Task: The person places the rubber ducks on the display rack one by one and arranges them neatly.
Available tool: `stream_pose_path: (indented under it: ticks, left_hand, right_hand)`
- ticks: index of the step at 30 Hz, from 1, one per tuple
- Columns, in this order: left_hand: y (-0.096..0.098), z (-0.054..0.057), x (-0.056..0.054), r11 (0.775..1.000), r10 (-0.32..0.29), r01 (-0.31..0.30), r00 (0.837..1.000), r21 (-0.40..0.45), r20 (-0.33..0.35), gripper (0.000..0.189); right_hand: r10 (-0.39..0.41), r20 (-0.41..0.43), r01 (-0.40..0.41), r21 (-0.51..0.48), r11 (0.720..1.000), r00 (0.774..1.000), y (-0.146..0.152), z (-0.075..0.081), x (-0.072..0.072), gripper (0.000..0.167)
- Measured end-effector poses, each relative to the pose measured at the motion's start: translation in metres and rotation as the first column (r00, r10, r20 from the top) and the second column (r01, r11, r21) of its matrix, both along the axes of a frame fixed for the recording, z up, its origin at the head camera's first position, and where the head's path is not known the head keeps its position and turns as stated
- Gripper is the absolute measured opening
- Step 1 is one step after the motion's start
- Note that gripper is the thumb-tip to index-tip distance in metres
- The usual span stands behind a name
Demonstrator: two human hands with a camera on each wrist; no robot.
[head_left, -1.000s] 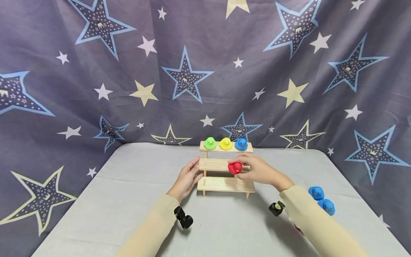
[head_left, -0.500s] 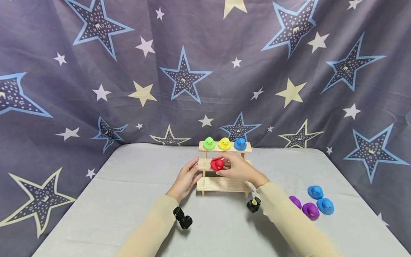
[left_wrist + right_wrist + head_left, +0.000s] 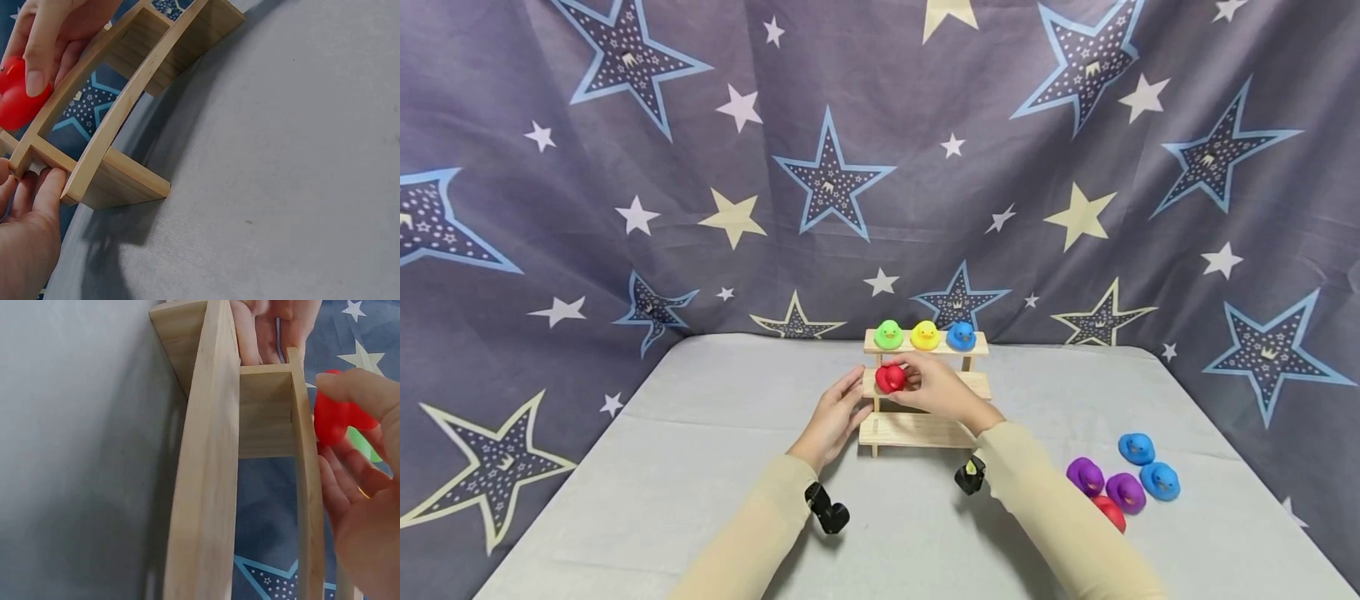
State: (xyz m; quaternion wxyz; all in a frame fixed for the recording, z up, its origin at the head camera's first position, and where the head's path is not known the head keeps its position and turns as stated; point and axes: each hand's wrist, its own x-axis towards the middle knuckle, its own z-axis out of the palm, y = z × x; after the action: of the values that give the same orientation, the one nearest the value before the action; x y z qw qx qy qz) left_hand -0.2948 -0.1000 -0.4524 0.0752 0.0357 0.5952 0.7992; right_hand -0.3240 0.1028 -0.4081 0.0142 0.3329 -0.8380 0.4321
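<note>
A red rubber duck (image 3: 890, 379) is at the left end of the middle step of a wooden three-step display stand (image 3: 917, 430). My right hand (image 3: 934, 388) pinches it between thumb and fingers; in the right wrist view the thumb lies on the red duck (image 3: 331, 415). Whether the duck's base touches the step cannot be told. My left hand (image 3: 835, 417) grips the stand's left side at the middle step, its fingers (image 3: 49, 190) against the wood in the left wrist view. Green (image 3: 889, 335), yellow (image 3: 925, 336) and blue (image 3: 961, 337) ducks stand along the top step.
On the table (image 3: 700, 467) at right lie two purple ducks (image 3: 1126, 493), two blue ducks (image 3: 1161, 481) and a red duck (image 3: 1110, 512) partly hidden by the right sleeve. A star-patterned cloth (image 3: 880, 192) hangs behind the table.
My right hand has carried the red duck leftwards along the middle step to its left end. The ducks on the right have come out from behind the sleeve. My left hand stays put.
</note>
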Motion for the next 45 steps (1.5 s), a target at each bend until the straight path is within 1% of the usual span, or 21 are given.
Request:
stream_pose_path:
  ticks: [5,14,19,26,36,39,45]
  left_hand:
    - [0.000,0.000,0.000,1.000,-0.002,0.002,1.000,-0.001,0.005,0.051]
    - [-0.001,0.001,0.001,1.000,0.006,-0.006,1.000,-0.003,0.011,0.051]
    - [-0.001,0.001,0.000,1.000,0.008,-0.008,1.000,0.001,0.019,0.051]
    - [-0.001,0.001,0.000,1.000,0.001,-0.001,1.000,-0.009,0.004,0.051]
    - [0.000,0.002,0.001,1.000,0.016,-0.016,1.000,-0.010,0.016,0.051]
    - [0.000,0.002,0.001,1.000,0.010,-0.010,1.000,-0.014,0.009,0.051]
    - [0.001,0.000,0.000,1.000,0.007,-0.007,1.000,-0.015,0.003,0.052]
  right_hand:
    - [0.007,0.007,-0.007,-0.020,1.000,1.000,-0.004,-0.003,-0.001,0.051]
    - [-0.030,0.035,0.029,0.007,1.000,0.999,-0.006,-0.004,-0.001,0.047]
    - [-0.038,0.047,0.037,0.009,0.999,0.998,-0.006,-0.005,-0.002,0.047]
    - [-0.024,0.064,0.024,0.009,1.000,0.998,-0.004,-0.004,-0.002,0.053]
    - [-0.008,0.092,0.006,0.025,1.000,0.996,0.006,0.005,0.006,0.061]
    - [-0.001,0.092,-0.002,0.035,0.999,0.996,0.011,0.008,0.010,0.062]
    - [0.024,0.087,-0.031,0.077,0.997,0.996,0.025,0.014,0.017,0.062]
